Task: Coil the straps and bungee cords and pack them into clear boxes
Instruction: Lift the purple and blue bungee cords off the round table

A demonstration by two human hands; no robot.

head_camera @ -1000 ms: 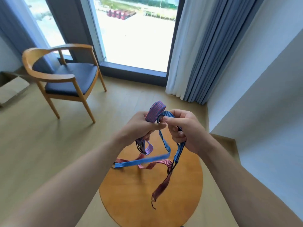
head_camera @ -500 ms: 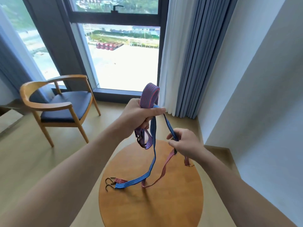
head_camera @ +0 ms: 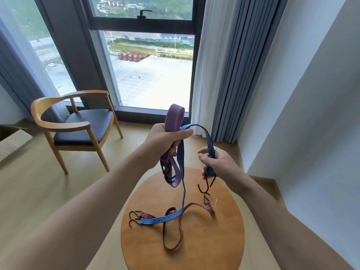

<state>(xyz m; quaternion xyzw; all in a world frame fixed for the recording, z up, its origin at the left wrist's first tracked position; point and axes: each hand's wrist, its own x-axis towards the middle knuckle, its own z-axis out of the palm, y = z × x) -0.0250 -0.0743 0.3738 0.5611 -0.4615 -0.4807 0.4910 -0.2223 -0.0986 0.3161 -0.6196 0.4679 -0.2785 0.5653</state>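
Left hand (head_camera: 167, 141) hides purple bundle's (head_camera: 175, 115) middle; right hand (head_camera: 217, 162) grips blue cord (head_camera: 210, 145).

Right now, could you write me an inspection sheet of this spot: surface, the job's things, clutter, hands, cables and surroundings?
Surface: round wooden table, with cord ends lying on it.
Job's things: purple coiled cord held up in the left hand; blue cord arching across to the right hand, one end on the table; red cord lying loose on the table; clear boxes not seen.
Clutter: nothing seen.
Fingers: left hand curled round the purple coiled cord, thumb pinning the blue cord; right hand gripping the blue cord.
Cables: nothing seen.
Surroundings: wooden chair, window, curtains.
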